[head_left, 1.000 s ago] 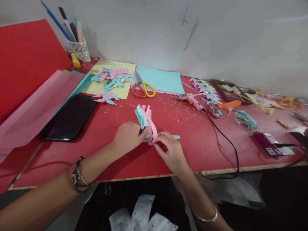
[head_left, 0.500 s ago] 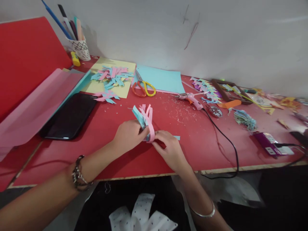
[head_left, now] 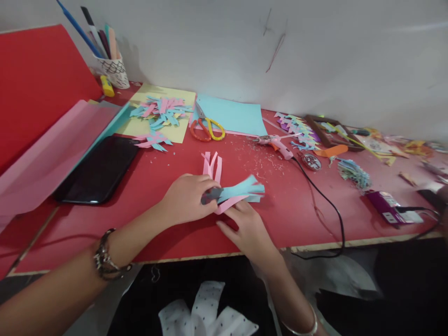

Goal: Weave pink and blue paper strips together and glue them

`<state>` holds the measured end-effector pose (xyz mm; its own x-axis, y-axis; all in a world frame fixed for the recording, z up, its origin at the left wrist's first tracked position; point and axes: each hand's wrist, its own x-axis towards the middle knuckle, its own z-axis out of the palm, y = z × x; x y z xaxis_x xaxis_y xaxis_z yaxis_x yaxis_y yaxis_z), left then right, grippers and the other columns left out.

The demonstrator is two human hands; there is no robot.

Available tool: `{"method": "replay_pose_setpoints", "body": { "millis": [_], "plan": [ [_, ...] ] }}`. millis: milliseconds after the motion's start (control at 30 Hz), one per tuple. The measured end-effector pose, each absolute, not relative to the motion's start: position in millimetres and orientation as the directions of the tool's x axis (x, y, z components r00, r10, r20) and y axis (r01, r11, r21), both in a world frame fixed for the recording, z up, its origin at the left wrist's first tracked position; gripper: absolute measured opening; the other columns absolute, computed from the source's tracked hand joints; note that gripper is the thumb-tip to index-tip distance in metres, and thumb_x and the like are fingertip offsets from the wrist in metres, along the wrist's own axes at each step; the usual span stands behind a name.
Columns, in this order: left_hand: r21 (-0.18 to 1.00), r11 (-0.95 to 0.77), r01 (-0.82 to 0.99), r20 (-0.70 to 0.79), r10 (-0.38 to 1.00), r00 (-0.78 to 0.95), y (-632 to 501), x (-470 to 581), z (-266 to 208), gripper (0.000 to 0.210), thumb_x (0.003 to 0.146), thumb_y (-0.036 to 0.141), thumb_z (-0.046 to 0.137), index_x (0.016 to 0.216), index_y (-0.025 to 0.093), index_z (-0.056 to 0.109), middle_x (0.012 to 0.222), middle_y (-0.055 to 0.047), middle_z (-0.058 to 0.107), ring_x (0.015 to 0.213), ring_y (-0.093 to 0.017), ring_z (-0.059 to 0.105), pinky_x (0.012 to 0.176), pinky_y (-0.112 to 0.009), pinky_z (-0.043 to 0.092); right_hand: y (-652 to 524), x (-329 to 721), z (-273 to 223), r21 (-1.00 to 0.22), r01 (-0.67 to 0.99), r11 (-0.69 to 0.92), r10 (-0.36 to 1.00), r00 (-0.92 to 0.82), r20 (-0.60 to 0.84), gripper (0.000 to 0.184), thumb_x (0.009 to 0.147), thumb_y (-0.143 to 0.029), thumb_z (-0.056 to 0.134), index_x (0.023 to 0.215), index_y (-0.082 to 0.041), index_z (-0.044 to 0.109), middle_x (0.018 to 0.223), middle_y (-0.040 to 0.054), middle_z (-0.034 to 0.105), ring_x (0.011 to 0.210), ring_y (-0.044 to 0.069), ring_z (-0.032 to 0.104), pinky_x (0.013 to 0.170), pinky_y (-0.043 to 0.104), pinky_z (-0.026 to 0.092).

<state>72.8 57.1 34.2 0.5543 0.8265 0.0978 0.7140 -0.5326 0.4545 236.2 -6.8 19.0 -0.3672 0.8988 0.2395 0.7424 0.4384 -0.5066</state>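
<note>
Near the front of the red table, my left hand is closed around a bundle of paper strips. Pink strips stand out above its fingers, while light-blue strips fan out to the right, slightly blurred. A dark grey piece shows by the left fingertips; its kind is unclear. My right hand lies just below the blue strips, thumb apart from the fingers. Its fingertips touch a slanting pink strip, without a visible pinch on it.
Scissors lie by blue paper, left of a pink glue gun with a black cord. A pile of cut strips rests on yellow paper. A black phone is at left, a purple box at right.
The blue strips have swung from upright to pointing right. The curved pink strip now slants low towards my right hand, whose thumb and fingers have parted. A dark grey piece has come into view.
</note>
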Motion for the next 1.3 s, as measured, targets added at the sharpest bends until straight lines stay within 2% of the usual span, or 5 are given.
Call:
{"method": "replay_pose_setpoints", "body": {
  "millis": [533, 767, 967, 1167, 1300],
  "plan": [
    [0.417, -0.584, 0.697, 0.081, 0.788, 0.611, 60, 74, 27, 0.017, 0.076, 0.027, 0.056, 0.090, 0.017, 0.059, 0.086, -0.004, 0.063, 0.076, -0.017, 0.059, 0.064, -0.026, 0.037, -20, 223, 21, -0.522, 0.691, 0.501, 0.862, -0.339, 0.378, 0.020, 0.084, -0.024, 0.047, 0.096, -0.018, 0.062, 0.088, 0.0077, 0.060, 0.082, 0.018, 0.057, 0.071, 0.029, 0.048],
    [0.422, -0.577, 0.699, 0.083, 0.792, 0.604, 60, 75, 26, 0.020, 0.076, 0.027, 0.054, 0.093, 0.018, 0.058, 0.084, -0.002, 0.062, 0.073, -0.016, 0.058, 0.064, -0.027, 0.038, -25, 207, 26, -0.463, 0.615, 0.638, 0.767, -0.554, 0.322, 0.022, 0.086, -0.025, 0.044, 0.092, -0.019, 0.065, 0.084, 0.0058, 0.059, 0.073, 0.014, 0.053, 0.065, 0.026, 0.044],
    [0.442, -0.555, 0.705, 0.083, 0.808, 0.584, 60, 75, 23, 0.022, 0.073, 0.027, 0.057, 0.092, 0.018, 0.059, 0.083, -0.002, 0.061, 0.075, -0.017, 0.056, 0.068, -0.029, 0.039, -13, 228, 55, -0.716, 0.322, 0.620, 0.610, -0.771, 0.182, 0.021, 0.085, -0.032, 0.050, 0.085, -0.017, 0.065, 0.074, 0.0004, 0.065, 0.069, 0.008, 0.057, 0.068, 0.019, 0.044],
    [0.683, -0.502, 0.531, 0.127, 0.798, 0.590, 68, 64, 23, 0.022, 0.079, 0.031, 0.046, 0.092, 0.018, 0.058, 0.081, -0.001, 0.060, 0.070, -0.013, 0.056, 0.064, -0.025, 0.042, 40, 259, 66, -0.583, 0.616, 0.530, 0.806, -0.579, 0.122, 0.018, 0.084, -0.020, 0.049, 0.098, -0.017, 0.059, 0.094, 0.0061, 0.062, 0.084, 0.014, 0.057, 0.076, 0.028, 0.044],
    [0.659, -0.523, 0.540, 0.192, 0.811, 0.552, 74, 51, 25, 0.025, 0.079, 0.033, 0.045, 0.097, 0.019, 0.057, 0.087, -0.003, 0.059, 0.080, -0.016, 0.056, 0.072, -0.028, 0.045, 78, 267, 56, -0.535, 0.635, 0.557, 0.787, -0.610, 0.094, 0.030, 0.079, -0.019, 0.052, 0.109, -0.015, 0.053, 0.105, 0.0105, 0.059, 0.095, 0.018, 0.055, 0.085, 0.035, 0.043]
  ]
}}
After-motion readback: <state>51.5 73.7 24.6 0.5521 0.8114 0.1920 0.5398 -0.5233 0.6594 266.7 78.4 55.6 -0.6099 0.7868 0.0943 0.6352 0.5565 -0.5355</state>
